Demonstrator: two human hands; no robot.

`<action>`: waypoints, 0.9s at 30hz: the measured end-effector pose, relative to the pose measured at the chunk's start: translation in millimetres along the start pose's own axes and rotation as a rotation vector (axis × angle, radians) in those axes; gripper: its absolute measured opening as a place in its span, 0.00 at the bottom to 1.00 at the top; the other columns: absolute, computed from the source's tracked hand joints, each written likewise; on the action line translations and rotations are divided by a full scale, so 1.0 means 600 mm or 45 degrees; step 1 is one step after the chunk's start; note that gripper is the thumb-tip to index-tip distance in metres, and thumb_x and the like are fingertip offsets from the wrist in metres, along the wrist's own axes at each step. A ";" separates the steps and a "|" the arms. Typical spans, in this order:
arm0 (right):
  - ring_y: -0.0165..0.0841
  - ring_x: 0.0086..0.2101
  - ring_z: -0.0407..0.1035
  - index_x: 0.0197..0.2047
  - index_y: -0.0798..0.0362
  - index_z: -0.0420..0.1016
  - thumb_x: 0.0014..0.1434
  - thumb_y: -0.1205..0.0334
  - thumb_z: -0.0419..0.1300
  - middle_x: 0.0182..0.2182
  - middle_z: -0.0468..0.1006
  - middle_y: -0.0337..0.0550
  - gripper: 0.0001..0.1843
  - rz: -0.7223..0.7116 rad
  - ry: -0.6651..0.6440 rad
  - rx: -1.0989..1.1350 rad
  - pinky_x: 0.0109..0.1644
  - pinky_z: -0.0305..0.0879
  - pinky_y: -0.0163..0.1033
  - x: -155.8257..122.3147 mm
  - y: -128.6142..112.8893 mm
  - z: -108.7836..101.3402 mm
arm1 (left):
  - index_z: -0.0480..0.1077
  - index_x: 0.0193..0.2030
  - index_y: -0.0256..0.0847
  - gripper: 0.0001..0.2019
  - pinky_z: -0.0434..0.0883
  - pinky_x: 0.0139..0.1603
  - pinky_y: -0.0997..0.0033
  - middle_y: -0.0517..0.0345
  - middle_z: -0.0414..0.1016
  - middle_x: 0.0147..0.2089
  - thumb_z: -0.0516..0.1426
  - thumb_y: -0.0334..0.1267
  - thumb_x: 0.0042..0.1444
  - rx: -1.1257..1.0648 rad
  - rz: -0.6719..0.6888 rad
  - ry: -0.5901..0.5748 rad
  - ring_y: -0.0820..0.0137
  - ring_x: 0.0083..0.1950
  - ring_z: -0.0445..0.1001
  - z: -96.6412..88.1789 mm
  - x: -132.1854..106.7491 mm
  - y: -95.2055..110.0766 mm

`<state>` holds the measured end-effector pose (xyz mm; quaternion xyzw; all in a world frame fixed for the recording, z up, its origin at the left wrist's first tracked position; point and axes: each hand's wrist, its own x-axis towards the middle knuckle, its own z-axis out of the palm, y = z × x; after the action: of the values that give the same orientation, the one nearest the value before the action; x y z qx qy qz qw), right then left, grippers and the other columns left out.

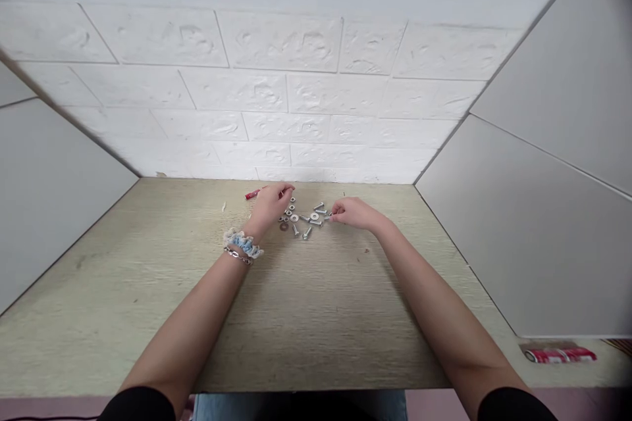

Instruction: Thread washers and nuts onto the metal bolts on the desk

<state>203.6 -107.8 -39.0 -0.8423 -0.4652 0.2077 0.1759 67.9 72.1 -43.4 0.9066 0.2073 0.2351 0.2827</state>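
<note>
A small pile of metal bolts, nuts and washers (305, 217) lies on the pale wooden desk (306, 302) near the back wall. My left hand (270, 205) rests at the pile's left edge with its fingers curled. It wears a blue-white scrunchie and a chain bracelet on the wrist. My right hand (351, 212) sits at the pile's right edge, fingertips pinched together at a bolt; the pinched item is too small to make out.
A red pen-like object (253, 194) lies behind my left hand. White brick-pattern wall stands at the back, grey panels at both sides. A red packet (560, 354) lies at the desk's front right corner.
</note>
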 end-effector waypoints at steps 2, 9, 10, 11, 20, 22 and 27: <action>0.31 0.35 0.68 0.33 0.54 0.74 0.50 0.58 0.59 0.34 0.76 0.41 0.09 0.011 -0.011 -0.039 0.33 0.58 0.31 0.002 0.001 0.004 | 0.70 0.44 0.39 0.15 0.65 0.39 0.70 0.55 0.74 0.35 0.48 0.39 0.55 -0.026 0.007 0.026 0.68 0.37 0.70 0.000 -0.006 -0.001; 0.32 0.37 0.68 0.35 0.55 0.74 0.51 0.60 0.59 0.37 0.76 0.43 0.09 0.039 -0.020 -0.097 0.34 0.57 0.31 0.000 -0.006 0.013 | 0.66 0.49 0.39 0.16 0.64 0.35 0.73 0.60 0.70 0.30 0.47 0.37 0.55 -0.185 -0.113 0.190 0.72 0.30 0.67 -0.002 -0.011 -0.021; 0.33 0.37 0.68 0.35 0.55 0.74 0.51 0.60 0.59 0.37 0.76 0.44 0.09 0.043 -0.018 -0.105 0.34 0.57 0.31 -0.002 -0.007 0.013 | 0.66 0.48 0.39 0.16 0.64 0.34 0.73 0.60 0.69 0.30 0.46 0.37 0.55 -0.198 -0.128 0.181 0.72 0.30 0.67 -0.004 -0.010 -0.023; 0.33 0.37 0.68 0.36 0.54 0.74 0.51 0.60 0.59 0.38 0.76 0.44 0.10 0.046 -0.018 -0.111 0.35 0.57 0.32 -0.003 -0.008 0.013 | 0.66 0.49 0.39 0.16 0.64 0.33 0.73 0.60 0.68 0.29 0.46 0.37 0.55 -0.209 -0.139 0.172 0.72 0.30 0.67 -0.007 -0.008 -0.025; 0.32 0.35 0.66 0.38 0.50 0.72 0.53 0.54 0.57 0.35 0.75 0.41 0.11 -0.028 0.154 -0.210 0.31 0.53 0.33 -0.018 -0.035 0.010 | 0.68 0.44 0.39 0.15 0.63 0.34 0.74 0.59 0.71 0.32 0.47 0.42 0.55 0.016 -0.096 -0.197 0.72 0.32 0.67 -0.059 0.011 -0.023; 0.31 0.34 0.66 0.39 0.50 0.72 0.56 0.53 0.54 0.35 0.75 0.41 0.12 -0.069 0.206 -0.223 0.30 0.52 0.33 -0.018 -0.048 0.019 | 0.70 0.40 0.39 0.14 0.63 0.35 0.73 0.57 0.73 0.36 0.49 0.42 0.55 0.103 -0.054 -0.327 0.70 0.35 0.69 -0.070 0.011 -0.022; 0.33 0.36 0.67 0.39 0.52 0.73 0.58 0.51 0.53 0.37 0.75 0.43 0.15 -0.122 0.265 -0.314 0.32 0.53 0.34 -0.010 -0.067 0.054 | 0.72 0.38 0.41 0.11 0.62 0.33 0.74 0.58 0.75 0.36 0.52 0.41 0.52 0.303 -0.022 -0.565 0.69 0.36 0.70 -0.078 0.008 -0.012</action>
<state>155.6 -89.7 -45.7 -0.8513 -0.5061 0.0519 0.1281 44.8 99.4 -12.3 0.9610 0.1741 0.0016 0.2147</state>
